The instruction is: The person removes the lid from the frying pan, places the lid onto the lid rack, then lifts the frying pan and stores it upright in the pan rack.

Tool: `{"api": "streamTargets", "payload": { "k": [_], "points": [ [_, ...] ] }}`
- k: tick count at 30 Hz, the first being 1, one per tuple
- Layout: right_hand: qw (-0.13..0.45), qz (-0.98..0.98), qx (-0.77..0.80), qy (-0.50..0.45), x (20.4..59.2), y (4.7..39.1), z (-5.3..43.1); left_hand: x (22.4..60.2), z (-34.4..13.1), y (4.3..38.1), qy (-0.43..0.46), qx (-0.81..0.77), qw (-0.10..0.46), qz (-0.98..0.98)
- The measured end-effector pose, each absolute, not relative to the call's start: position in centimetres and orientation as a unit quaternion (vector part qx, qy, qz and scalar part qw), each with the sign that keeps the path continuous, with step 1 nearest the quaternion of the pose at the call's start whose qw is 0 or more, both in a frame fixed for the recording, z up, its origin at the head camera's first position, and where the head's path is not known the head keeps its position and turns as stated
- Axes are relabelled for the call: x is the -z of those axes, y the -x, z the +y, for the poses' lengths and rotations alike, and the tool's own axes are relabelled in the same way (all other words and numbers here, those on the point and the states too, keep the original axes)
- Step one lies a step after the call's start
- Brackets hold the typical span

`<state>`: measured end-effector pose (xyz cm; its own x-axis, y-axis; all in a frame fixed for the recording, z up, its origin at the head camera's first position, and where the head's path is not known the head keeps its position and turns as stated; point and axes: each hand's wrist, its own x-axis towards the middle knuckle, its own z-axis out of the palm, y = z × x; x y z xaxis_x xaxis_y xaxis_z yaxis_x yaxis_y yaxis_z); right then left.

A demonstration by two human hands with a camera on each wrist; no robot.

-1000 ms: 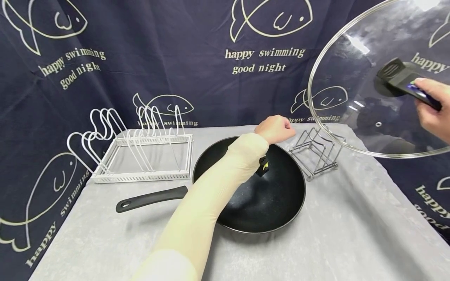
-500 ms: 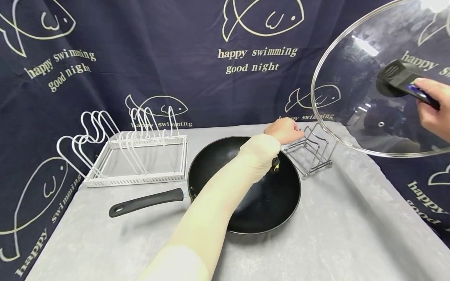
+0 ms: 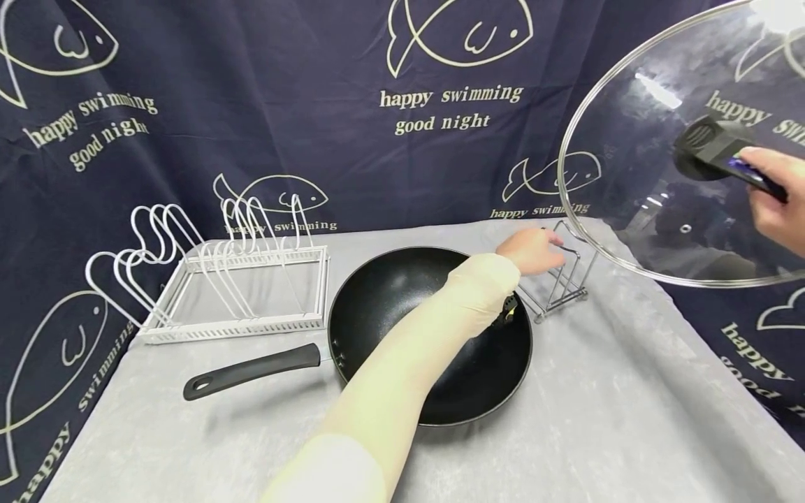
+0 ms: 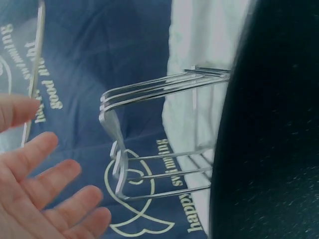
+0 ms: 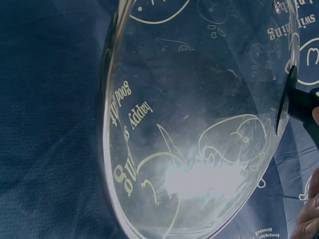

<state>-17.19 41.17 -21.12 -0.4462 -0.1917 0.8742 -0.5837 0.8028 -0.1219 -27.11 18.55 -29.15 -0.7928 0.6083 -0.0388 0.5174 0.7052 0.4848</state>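
In the head view my right hand [image 3: 780,199] grips the black handle [image 3: 717,150] of a large clear glass lid [image 3: 622,126]. The lid is held up at the right, tilted on edge, its metal rim facing the table. My left hand [image 3: 531,251] reaches across the black wok [image 3: 390,300] to a small metal wire rack [image 3: 569,299], overlapping its left side. In the left wrist view that hand's fingers [image 4: 82,204] are spread loosely with nothing in them, beside the rack's upright wires [image 4: 149,94]. The right wrist view shows the lid's glass [image 5: 199,109] and part of its handle.
A white rack [image 3: 233,330] with tall looped dividers stands at the table's back left. The wok's long handle [image 3: 251,374] points left over the grey tabletop [image 3: 189,454]. A dark blue curtain [image 3: 302,84] with fish prints hangs behind.
My left hand has moved right, from over the wok's far rim to the wire rack, its fingers loosening. The right hand keeps holding the lid. The head view has shifted slightly right.
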Motion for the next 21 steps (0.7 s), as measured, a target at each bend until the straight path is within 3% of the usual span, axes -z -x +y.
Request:
{"api": "streamTargets", "payload": {
  "k": [13,21],
  "points": [
    [0.477,-0.844,-0.131,-0.207,20.9,17.1,41.8,30.9,19.8,27.9,-0.347,-0.156,0.106,0.919],
    [0.501,-0.840,-0.025,-0.205,20.2,16.8,40.6,31.6,20.4,28.1,-0.341,-0.154,0.080,0.924]
  ]
}}
